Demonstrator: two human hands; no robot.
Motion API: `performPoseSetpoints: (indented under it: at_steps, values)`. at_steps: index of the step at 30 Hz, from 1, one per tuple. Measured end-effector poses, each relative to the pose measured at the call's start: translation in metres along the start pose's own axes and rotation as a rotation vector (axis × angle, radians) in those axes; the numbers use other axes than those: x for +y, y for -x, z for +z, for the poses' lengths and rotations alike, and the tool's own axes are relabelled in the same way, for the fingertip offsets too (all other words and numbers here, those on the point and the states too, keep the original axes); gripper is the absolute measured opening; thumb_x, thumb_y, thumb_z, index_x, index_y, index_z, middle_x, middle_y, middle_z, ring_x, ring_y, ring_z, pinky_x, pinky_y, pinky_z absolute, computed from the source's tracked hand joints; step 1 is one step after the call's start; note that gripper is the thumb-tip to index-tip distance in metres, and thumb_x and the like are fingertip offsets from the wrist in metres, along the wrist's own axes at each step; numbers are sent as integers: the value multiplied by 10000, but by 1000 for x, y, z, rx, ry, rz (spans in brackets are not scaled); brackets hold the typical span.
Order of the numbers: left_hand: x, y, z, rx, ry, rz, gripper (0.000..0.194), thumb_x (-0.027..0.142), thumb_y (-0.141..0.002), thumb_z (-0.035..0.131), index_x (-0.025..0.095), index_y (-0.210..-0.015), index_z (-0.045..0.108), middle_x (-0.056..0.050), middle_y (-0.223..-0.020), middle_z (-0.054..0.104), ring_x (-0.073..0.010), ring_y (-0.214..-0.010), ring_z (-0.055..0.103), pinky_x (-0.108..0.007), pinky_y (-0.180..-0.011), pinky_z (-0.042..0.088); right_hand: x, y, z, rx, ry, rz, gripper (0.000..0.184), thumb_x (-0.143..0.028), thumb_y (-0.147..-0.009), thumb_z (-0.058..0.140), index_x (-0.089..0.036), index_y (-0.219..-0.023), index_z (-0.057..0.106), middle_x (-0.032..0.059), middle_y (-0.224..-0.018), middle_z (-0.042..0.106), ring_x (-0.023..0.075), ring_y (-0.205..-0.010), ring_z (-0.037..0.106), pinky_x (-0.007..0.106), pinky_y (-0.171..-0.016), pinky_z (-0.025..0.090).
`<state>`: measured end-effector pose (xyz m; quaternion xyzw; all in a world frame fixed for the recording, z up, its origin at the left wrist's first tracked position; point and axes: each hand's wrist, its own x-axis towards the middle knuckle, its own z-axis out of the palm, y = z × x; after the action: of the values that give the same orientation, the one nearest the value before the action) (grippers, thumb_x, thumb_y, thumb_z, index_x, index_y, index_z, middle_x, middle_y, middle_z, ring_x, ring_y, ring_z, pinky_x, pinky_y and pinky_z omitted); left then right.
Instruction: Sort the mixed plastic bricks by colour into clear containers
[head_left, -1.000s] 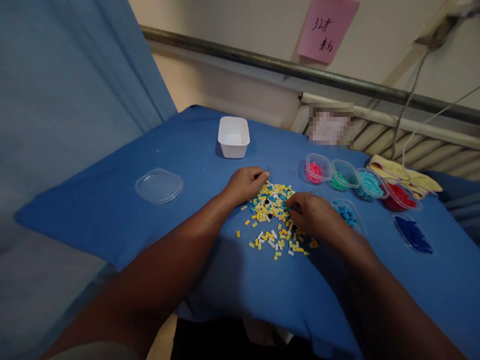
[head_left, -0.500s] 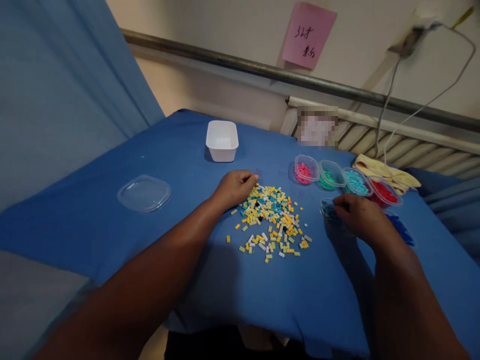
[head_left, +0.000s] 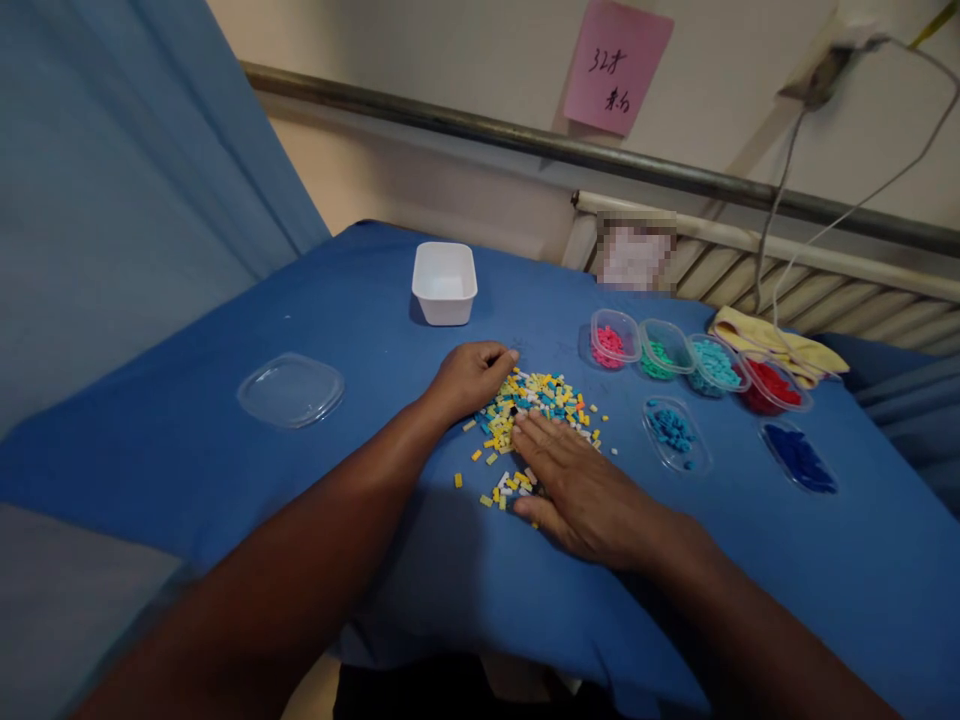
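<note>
Currently, I see the mixed bricks [head_left: 553, 393] strewn in a pile on the blue cloth [head_left: 525, 295]. My right hand [head_left: 577, 480] lies over them, thumb apart from the fingers; my left hand [head_left: 471, 377] curls beside them, and whether its fingers pinch anything I cannot tell.

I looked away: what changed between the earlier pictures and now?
The right hand reached rightward from the mixed bricks to the tray of teal bricks, then returned leftward, now spread over the mixed bricks. The left hand stayed at their edge; the white box stayed put.
</note>
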<state>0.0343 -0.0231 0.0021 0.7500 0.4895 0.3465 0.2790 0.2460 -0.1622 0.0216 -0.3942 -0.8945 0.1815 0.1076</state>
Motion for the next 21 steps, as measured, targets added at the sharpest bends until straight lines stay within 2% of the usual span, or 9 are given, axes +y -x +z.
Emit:
performPoseSetpoints:
  at_steps: [3,6,8,10,12,14,16,19,21]
  values:
    - [1,1,0,-4,8,0,481,516,-999,533,193,-643,531,32,-617,426,-139,-630,409,-304,-595,241,-15,6,4,-70,-33,-22,818,-572,-1079,554,-139,-1730,309,171,-1791,222,323,-1675,176,555,-1367,207]
    - [1,1,-1,-4,-6,-7,477,513,-1001,534,193,-648,540,31,-615,435,-142,-633,414,-303,-597,240,-27,13,2,-105,-56,-80,835,-591,-1084,537,-155,-1743,269,154,-1792,212,301,-1679,164,532,-1378,172]
    - [0,0,0,-7,-13,-5,482,515,-1003,534,194,-643,540,30,-614,431,-143,-632,411,-303,-596,238,-31,16,-3,-117,-70,-134,825,-597,-1089,525,-155,-1740,278,152,-1782,250,287,-1673,204,513,-1379,176]
    - [-1,0,0,-9,-12,-2,484,518,-1004,531,196,-644,544,29,-615,431,-145,-634,419,-303,-597,242,-29,17,-9,-92,-89,-165,750,-577,-1087,548,-183,-1704,386,135,-1747,369,279,-1634,332,492,-1361,249]
    - [-1,0,1,-8,-9,-1,473,518,-1002,530,196,-658,564,26,-618,446,-150,-640,431,-301,-600,253,-17,14,-14,26,-91,-127,552,-490,-1094,570,-225,-1577,579,108,-1625,574,271,-1510,532,471,-1293,385]
    - [-1,0,1,-7,-10,-7,459,517,-995,533,194,-676,593,22,-622,474,-155,-644,436,-299,-604,265,4,7,-18,215,-39,-9,355,-348,-1101,547,-228,-1385,723,106,-1402,751,270,-1305,693,456,-1163,511]
    - [-1,0,1,-10,-8,-14,451,515,-992,535,193,-685,609,17,-628,496,-156,-642,437,-299,-605,272,28,-1,-19,333,60,115,314,-236,-1079,514,-191,-1267,762,127,-1220,808,285,-1137,746,451,-1033,567]
    - [1,1,0,-17,7,-16,452,513,-996,534,197,-679,595,16,-627,492,-160,-648,455,-301,-602,270,54,-12,-18,310,125,193,275,-176,-1024,554,-201,-1192,771,106,-1170,810,280,-1089,746,413,-975,566]
    - [1,1,0,-16,10,-14,456,512,-999,536,200,-668,575,17,-620,477,-160,-647,459,-304,-600,263,60,-16,-18,269,132,184,264,-163,-1006,575,-221,-1172,772,88,-1175,808,263,-1086,740,387,-975,554]
